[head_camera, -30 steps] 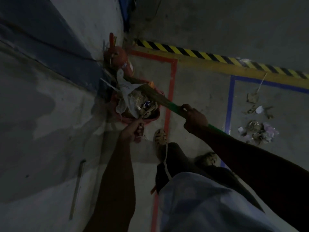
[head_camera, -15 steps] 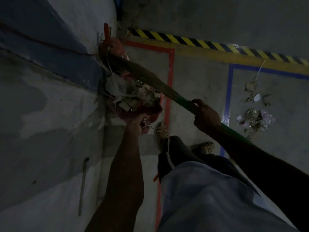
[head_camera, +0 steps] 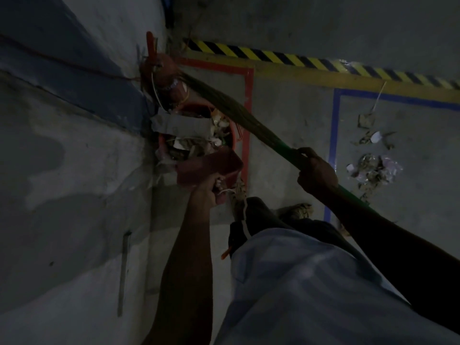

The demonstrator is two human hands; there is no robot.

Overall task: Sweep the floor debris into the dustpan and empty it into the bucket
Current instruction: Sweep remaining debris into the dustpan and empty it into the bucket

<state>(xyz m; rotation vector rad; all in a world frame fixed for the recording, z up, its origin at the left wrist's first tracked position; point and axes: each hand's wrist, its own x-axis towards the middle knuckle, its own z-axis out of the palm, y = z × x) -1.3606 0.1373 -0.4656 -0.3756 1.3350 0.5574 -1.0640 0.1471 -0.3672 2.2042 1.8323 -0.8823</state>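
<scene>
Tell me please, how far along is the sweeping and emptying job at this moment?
Done: the orange bucket by the wall is already piled with paper scraps. In hand: the left hand grips the red dustpan, tipped at the bucket's rim, while the right hand holds the broom. Left: a debris pile lies inside the blue floor line.

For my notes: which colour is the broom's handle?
Green, seen in the head view: broom handle.

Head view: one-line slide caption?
Left hand tips dustpan over full bucket; right hand holds broom.
</scene>
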